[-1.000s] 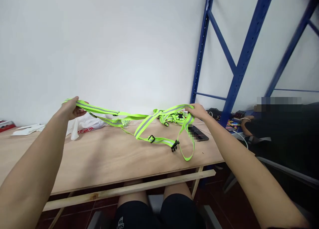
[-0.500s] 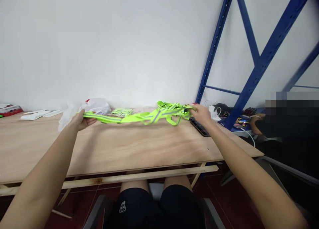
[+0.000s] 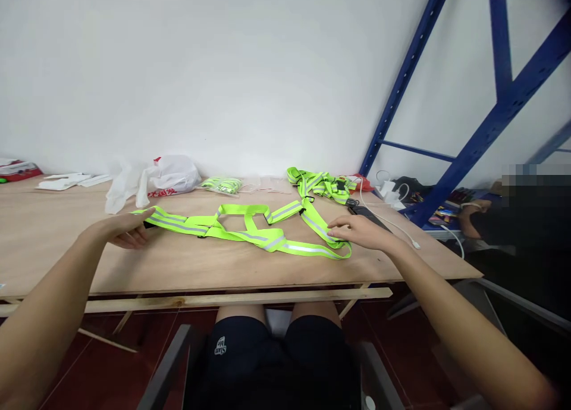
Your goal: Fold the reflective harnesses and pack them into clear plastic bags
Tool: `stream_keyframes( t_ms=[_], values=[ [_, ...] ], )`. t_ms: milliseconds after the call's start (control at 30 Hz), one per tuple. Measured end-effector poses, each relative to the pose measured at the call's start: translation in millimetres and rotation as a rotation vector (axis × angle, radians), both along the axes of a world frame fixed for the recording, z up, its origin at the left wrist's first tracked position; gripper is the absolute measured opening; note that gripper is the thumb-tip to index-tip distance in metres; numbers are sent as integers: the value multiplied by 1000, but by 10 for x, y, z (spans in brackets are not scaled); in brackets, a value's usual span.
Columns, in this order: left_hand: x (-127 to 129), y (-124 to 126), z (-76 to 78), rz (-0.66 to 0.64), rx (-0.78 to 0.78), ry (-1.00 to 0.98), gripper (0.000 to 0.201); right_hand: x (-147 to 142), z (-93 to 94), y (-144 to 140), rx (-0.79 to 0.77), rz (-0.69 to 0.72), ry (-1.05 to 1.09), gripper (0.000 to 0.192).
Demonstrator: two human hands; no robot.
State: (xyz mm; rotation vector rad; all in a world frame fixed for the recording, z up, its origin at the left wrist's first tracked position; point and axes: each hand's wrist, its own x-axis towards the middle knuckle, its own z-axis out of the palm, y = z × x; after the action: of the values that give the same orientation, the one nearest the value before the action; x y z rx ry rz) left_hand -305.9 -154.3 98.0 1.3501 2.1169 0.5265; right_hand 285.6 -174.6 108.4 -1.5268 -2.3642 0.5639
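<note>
A neon-yellow reflective strap vest (image 3: 265, 238) with grey stripes and black buckles lies loosely spread along the table. My left hand (image 3: 125, 228) pinches its left end, thumb on top and fingers curled below. At the other end, the fingers of my right hand (image 3: 359, 231) are closed on a looped strap. Behind my right hand is a tangled pile of similar neon straps (image 3: 328, 184); one strap runs from the spread vest up to it. A clear packet of folded neon straps (image 3: 222, 185) sits behind the vest.
A white plastic bag (image 3: 176, 173) and white papers (image 3: 71, 181) lie toward the back left. At right are a black phone (image 3: 370, 216), a white cable (image 3: 392, 222) and a blue metal rack (image 3: 464, 133). A person's arm (image 3: 468, 219) rests beyond the rack.
The vest has come down from being stretched in the air and now lies spread on the table. Both hands have lowered toward me, my left one also moving left.
</note>
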Motion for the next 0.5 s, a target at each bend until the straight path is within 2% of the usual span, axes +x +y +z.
stream_keyframes(
  t_ms=[67,133,200,233,300,400,500],
  values=[
    [184,-27,112,18,-217,135,66,-187,-15,-1,89,-15,11,43],
    [497,-61,182,-212,-58,295,60,-422,-110,-7,122,-10,-10,45],
    [892,-94,172,-500,226,415,54,-654,-263,-12,87,6,-64,50],
    [1096,-103,133,-617,350,409,51,-750,-349,-11,61,19,-86,50],
    [1469,-92,9,-792,478,328,43,-874,-510,5,46,51,-107,45],
    [1848,13,-208,-990,514,260,39,-875,-655,53,111,40,-109,28],
    [2023,167,-350,-1094,485,305,39,-747,-678,89,199,-10,-84,18]
  ],
)
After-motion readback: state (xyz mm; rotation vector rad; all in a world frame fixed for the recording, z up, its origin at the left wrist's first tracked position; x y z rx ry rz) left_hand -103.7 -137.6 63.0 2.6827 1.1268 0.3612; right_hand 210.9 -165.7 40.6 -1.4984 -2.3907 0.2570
